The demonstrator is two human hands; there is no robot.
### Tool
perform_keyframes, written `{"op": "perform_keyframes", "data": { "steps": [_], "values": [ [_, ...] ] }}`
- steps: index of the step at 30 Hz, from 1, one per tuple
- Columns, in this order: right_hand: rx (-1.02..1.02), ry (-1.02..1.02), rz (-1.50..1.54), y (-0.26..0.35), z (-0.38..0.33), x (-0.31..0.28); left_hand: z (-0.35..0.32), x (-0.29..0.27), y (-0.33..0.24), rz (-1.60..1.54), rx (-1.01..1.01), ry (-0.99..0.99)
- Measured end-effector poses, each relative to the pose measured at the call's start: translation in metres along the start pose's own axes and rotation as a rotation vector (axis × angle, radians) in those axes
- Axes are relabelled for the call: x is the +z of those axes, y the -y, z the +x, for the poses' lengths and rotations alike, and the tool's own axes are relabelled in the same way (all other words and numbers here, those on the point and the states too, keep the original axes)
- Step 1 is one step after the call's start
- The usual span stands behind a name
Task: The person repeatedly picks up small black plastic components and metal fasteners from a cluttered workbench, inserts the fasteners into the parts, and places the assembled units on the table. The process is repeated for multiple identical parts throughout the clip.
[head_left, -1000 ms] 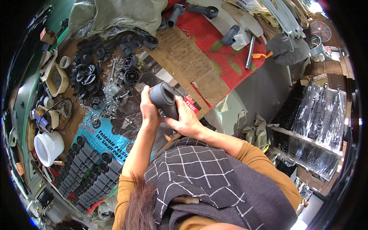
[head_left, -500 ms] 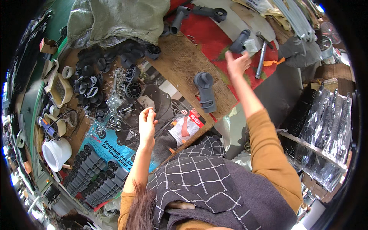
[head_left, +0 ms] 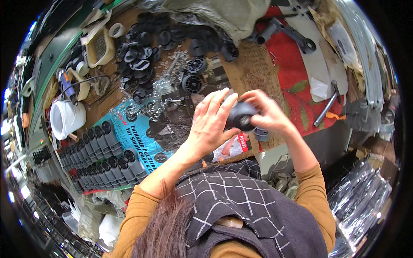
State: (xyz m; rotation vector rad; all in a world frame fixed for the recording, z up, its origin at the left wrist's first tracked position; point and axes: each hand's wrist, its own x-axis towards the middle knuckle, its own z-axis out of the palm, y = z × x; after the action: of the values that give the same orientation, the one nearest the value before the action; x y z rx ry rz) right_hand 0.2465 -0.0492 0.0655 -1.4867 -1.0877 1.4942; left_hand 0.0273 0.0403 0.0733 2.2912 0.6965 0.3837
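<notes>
Both my hands meet over the front of the bench around a dark grey plastic fitting (head_left: 241,117) with a rounded, hollow end. My left hand (head_left: 211,122) holds it from the left, with long fingers across its far side and the thumb below. My right hand (head_left: 269,112), somewhat blurred, grips it from the right with bent fingers. Part of the fitting is hidden behind the fingers. Just below my right hand, another grey fitting (head_left: 261,134) lies on the bench, mostly covered.
Loose screws and nuts (head_left: 172,79), black caps (head_left: 140,53) and ribbed wheels (head_left: 192,84) lie beyond my left hand. Rows of grey fittings (head_left: 101,144) stand front left, near a white tub (head_left: 68,120). A hammer (head_left: 328,105) and further grey tubes (head_left: 297,36) rest on the right.
My right hand has come back from the red cloth with the grey fitting that lay there. My left hand has moved right to meet it. The view has shifted too.
</notes>
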Motion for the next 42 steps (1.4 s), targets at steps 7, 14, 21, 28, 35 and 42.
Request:
{"op": "perform_keyframes", "data": {
  "steps": [7,14,21,28,35,42],
  "values": [
    [-0.151,-0.060,-0.432,-0.003,0.129,0.082,-0.065,0.003,0.075,-0.758,-0.831,0.015],
    [-0.321,-0.308,-0.866,0.006,0.257,0.107,-0.096,0.014,0.110,-0.488,-0.614,0.001],
    [-0.542,-0.257,-1.001,0.015,0.308,0.177,-0.087,0.015,0.112,-0.507,-0.575,0.129],
    [-0.835,-0.333,-0.884,0.015,0.287,0.166,-0.076,0.003,0.128,-0.949,-0.896,-0.242],
    [-0.672,-0.201,-0.656,0.015,0.147,0.178,-0.052,-0.028,0.117,-1.226,-0.640,-0.655],
    [0.074,-0.207,0.126,-0.012,0.058,0.175,-0.105,-0.009,0.084,-1.252,-0.766,-0.418]
  ]
}}
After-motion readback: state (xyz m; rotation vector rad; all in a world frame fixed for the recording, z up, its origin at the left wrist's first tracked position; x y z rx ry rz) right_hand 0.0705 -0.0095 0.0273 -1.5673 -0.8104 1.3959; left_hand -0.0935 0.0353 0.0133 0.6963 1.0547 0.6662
